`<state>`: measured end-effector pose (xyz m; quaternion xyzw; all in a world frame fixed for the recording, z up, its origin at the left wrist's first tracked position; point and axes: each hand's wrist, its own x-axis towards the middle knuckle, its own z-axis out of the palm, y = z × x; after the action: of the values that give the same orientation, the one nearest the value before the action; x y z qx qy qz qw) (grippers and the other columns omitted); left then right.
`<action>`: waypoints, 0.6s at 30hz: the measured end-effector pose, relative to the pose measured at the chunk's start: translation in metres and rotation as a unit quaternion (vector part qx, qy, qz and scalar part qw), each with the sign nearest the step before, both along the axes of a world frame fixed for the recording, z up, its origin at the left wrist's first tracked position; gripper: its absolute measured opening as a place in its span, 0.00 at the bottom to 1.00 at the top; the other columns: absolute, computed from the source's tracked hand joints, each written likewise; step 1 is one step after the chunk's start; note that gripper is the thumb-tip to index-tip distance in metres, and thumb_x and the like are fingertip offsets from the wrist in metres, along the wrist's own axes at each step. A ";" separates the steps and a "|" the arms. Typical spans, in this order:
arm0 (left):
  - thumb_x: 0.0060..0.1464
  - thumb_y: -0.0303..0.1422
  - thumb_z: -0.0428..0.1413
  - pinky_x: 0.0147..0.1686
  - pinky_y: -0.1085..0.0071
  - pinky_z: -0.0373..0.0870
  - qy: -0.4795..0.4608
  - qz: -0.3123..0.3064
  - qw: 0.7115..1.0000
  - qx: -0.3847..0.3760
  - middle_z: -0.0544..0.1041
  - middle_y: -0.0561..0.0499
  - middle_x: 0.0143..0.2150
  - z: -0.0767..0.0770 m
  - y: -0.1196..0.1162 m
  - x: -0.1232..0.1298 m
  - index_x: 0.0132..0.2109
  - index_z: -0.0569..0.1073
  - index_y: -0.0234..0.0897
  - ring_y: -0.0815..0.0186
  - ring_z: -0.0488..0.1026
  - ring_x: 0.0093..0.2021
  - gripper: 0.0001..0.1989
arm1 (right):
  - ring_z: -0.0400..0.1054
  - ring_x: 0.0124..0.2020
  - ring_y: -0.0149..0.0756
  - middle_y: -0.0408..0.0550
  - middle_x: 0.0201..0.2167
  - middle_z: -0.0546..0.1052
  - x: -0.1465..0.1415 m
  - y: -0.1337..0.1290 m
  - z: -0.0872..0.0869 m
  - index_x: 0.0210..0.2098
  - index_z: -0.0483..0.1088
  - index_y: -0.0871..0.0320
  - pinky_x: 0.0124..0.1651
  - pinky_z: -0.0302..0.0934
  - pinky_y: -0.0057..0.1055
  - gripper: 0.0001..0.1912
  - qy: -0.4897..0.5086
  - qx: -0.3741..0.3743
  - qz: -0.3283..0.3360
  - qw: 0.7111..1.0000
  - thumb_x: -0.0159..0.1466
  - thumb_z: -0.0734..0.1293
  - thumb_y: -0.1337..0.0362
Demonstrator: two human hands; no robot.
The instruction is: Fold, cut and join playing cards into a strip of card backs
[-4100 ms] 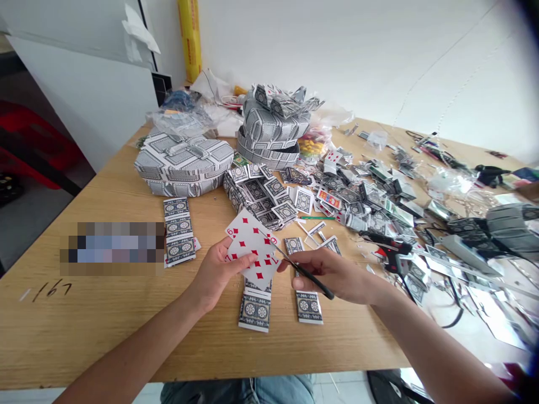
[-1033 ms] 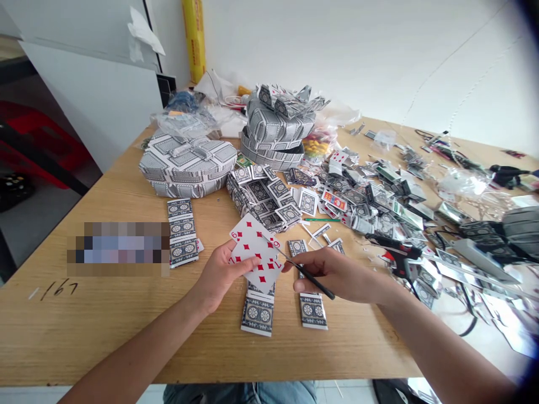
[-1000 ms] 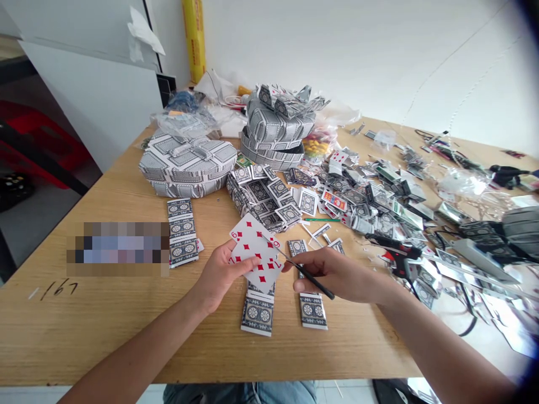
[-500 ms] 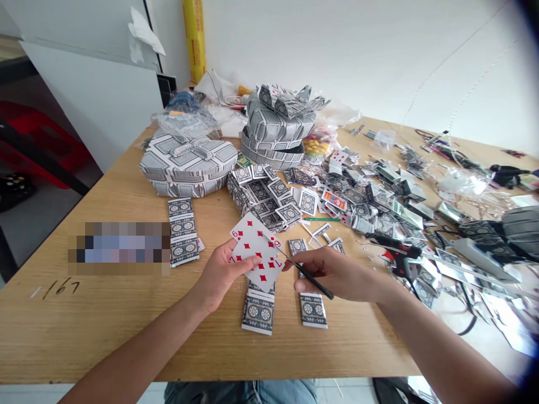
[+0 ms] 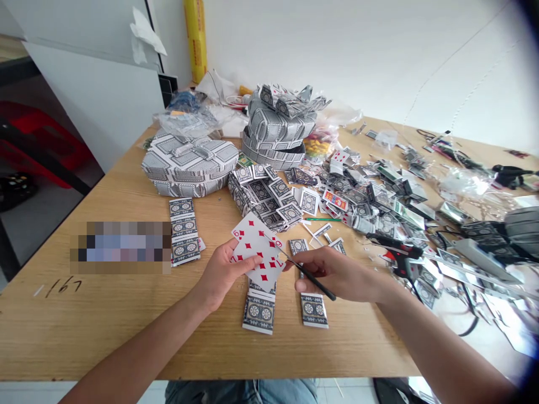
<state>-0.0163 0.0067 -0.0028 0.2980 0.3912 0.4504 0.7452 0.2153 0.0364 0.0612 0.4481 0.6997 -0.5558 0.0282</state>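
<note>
My left hand [image 5: 221, 275] holds a white playing card with red diamonds [image 5: 259, 252], its corner index reading 9 or 6. My right hand [image 5: 332, 275] pinches a slim black-handled tool [image 5: 311, 283], whose thin metal tip lies across the card's face. The hands are close together above the table. Strips of joined card backs lie beneath them, one [image 5: 259, 311] partly hidden by the held card and another [image 5: 314, 310] by my right hand. A third strip [image 5: 184, 231] lies to the left.
A heap of blue-backed cards [image 5: 261, 196] lies ahead on the wooden table [image 5: 84, 320]. Behind it stand round card-covered constructions [image 5: 189, 168] [image 5: 280, 129]. Cut card scraps [image 5: 370, 202] and a black-and-red hot glue gun [image 5: 396, 249] spread to the right.
Both hands keep the same hold, and the card stays in the left hand. The whole scene has shifted slightly in view, and the card and tool have barely moved.
</note>
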 end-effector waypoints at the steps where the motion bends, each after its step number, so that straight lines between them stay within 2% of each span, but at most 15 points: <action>1: 0.44 0.31 0.69 0.43 0.67 0.76 0.001 0.001 1.000 -0.001 0.82 0.45 0.41 0.000 0.000 0.000 0.45 0.75 0.32 0.61 0.79 0.39 0.20 | 0.45 0.21 0.26 0.36 0.19 0.59 0.000 0.000 0.000 0.49 0.74 0.59 0.23 0.41 0.27 0.28 0.002 -0.003 0.000 1.000 0.60 0.68 0.43; 5: 0.45 0.33 0.69 0.43 0.66 0.76 0.004 0.017 1.000 -0.004 0.82 0.45 0.42 0.000 0.001 0.000 0.47 0.74 0.32 0.61 0.79 0.38 0.22 | 0.45 0.21 0.26 0.34 0.18 0.55 0.004 -0.002 -0.001 0.48 0.73 0.60 0.22 0.40 0.27 0.28 0.019 -0.009 -0.004 1.000 0.60 0.69 0.44; 9: 0.47 0.33 0.68 0.44 0.67 0.76 0.007 0.033 0.999 0.002 0.82 0.44 0.43 -0.004 0.002 -0.001 0.47 0.74 0.32 0.62 0.79 0.39 0.21 | 0.47 0.21 0.26 0.34 0.19 0.56 0.014 -0.003 0.001 0.48 0.73 0.60 0.22 0.41 0.26 0.26 0.008 -0.026 0.004 1.000 0.61 0.69 0.45; 15: 0.44 0.34 0.70 0.41 0.69 0.76 0.003 0.041 0.999 -0.007 0.82 0.45 0.41 -0.004 0.003 -0.001 0.47 0.74 0.32 0.63 0.79 0.37 0.23 | 0.47 0.20 0.25 0.34 0.18 0.56 0.028 -0.005 0.006 0.46 0.75 0.59 0.22 0.41 0.26 0.25 -0.010 -0.032 0.006 0.999 0.59 0.71 0.46; 18: 0.45 0.34 0.69 0.43 0.67 0.76 0.008 0.042 0.999 -0.007 0.82 0.45 0.42 -0.004 0.004 -0.001 0.47 0.74 0.32 0.63 0.79 0.38 0.22 | 0.46 0.20 0.25 0.34 0.18 0.55 0.030 -0.005 0.006 0.46 0.75 0.59 0.21 0.40 0.27 0.25 -0.010 -0.042 0.011 0.999 0.59 0.70 0.45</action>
<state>-0.0176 0.0104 -0.0068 0.2801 0.4126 0.4759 0.7244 0.2456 0.0316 0.0670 0.4442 0.6801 -0.5801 0.0596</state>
